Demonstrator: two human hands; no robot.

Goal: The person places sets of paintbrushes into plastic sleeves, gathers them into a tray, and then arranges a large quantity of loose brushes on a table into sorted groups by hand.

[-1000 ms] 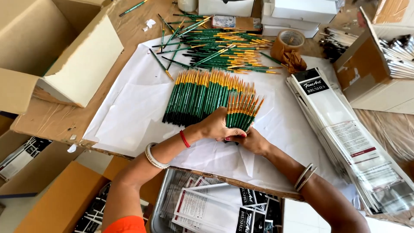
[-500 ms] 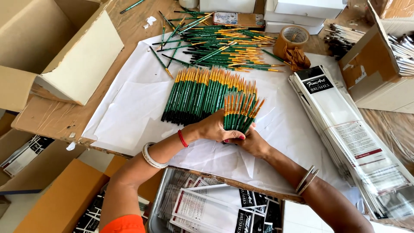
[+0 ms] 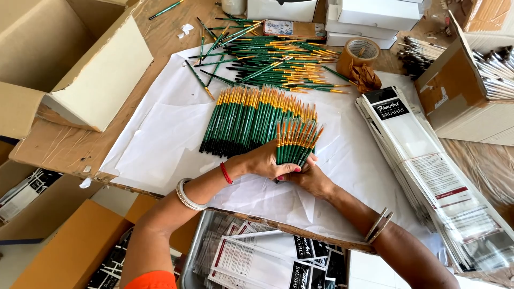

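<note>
A small bunch of brushes (image 3: 296, 142) with green handles and yellow-orange ferrules is held upright on the white paper sheet (image 3: 160, 139), its long axis running away from the person, slightly fanned. The bristle tips are pointed toward the far side of the sheet; the handle ends are hidden in the hands. The bunch is clasped from its left by the left hand (image 3: 267, 160), the fingers curled closed around the lower handles, and from below and the right by the right hand (image 3: 309, 179), whose fingers are likewise wrapped against the handles — how tightly cannot be told.

Just left of the bunch and touching it, a larger row of brushes (image 3: 249, 120) is laid flat on the sheet, the tips pointed the same way. Beyond that row, at the sheet's far edge, a loose pile of brushes (image 3: 273, 61) is scattered, mostly crosswise. A roll of brown tape (image 3: 360, 53) is seen to the right of the pile. Along the sheet's right edge a stack of long clear sleeves (image 3: 428, 176) with black header cards is laid. To the sheet's left an open cardboard box (image 3: 80, 69) is set; white boxes (image 3: 375, 18) are stacked at the far side. Below the sheet's near edge, more packaging (image 3: 267, 257) is held in a metal tray.
</note>
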